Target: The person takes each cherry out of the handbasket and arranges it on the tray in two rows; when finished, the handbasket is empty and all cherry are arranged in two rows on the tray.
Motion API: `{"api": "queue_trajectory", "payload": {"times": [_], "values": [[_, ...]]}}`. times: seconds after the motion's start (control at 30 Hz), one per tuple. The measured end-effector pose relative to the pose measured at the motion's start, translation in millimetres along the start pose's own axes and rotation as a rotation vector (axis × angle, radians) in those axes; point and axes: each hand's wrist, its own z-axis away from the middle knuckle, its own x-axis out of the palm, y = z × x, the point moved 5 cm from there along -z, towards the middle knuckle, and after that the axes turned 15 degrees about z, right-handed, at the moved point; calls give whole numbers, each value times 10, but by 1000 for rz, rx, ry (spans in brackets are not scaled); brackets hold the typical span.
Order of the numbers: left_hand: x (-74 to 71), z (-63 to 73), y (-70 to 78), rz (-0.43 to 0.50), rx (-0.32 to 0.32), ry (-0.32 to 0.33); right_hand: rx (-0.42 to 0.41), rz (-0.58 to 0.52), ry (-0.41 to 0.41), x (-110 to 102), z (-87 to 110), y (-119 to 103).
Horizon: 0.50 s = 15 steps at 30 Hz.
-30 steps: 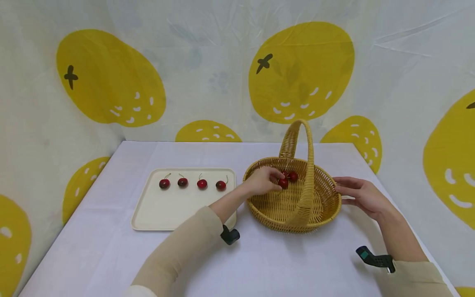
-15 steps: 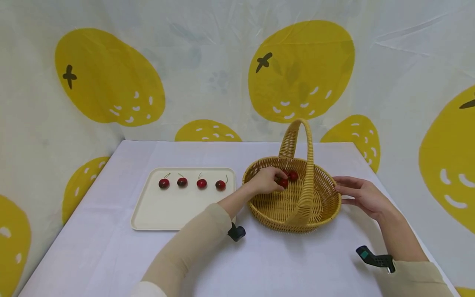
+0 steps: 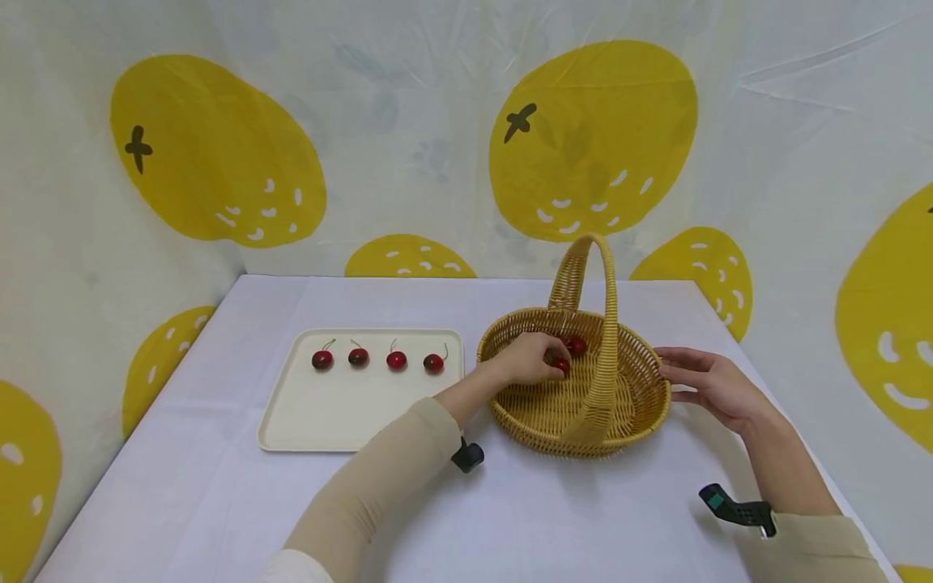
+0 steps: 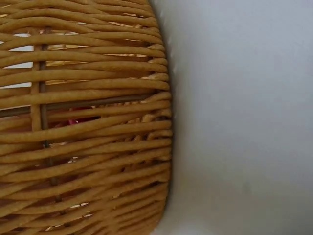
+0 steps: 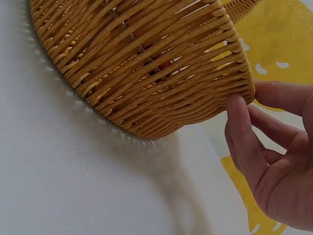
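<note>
My left hand (image 3: 526,359) reaches over the near-left rim into the wicker basket (image 3: 627,413), its fingers curled. At its fingertips it pinches a red cherry (image 3: 562,367) close over the basket floor. Just beyond lies another cherry (image 3: 577,346); the hand covers part of the basket floor there. My right hand (image 3: 717,389) is at the basket's right end, its fingers mostly straight. In the right wrist view, its fingertips (image 5: 237,104) touch the woven rim. The left wrist view shows only the basket's outer wall (image 4: 98,147), with a bit of red through the gaps.
A cream tray (image 3: 313,421) stands left of the basket, with several stemmed cherries (image 3: 397,360) in a row along its far side. The basket's tall arched handle (image 3: 608,324) rises to the right of the left hand. White cloth (image 3: 554,518) covers the table.
My left hand has shifted slightly to the right inside the basket, and the cherry at its fingertips has moved a little right and nearer. My right hand and the tray stay put.
</note>
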Motion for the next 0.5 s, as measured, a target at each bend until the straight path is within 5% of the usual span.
{"api": "queue_trajectory", "payload": {"times": [0.5], "values": [[-38,40,-25,-79,-27,-21,-9,0,-2,-10,-8,26]]}}
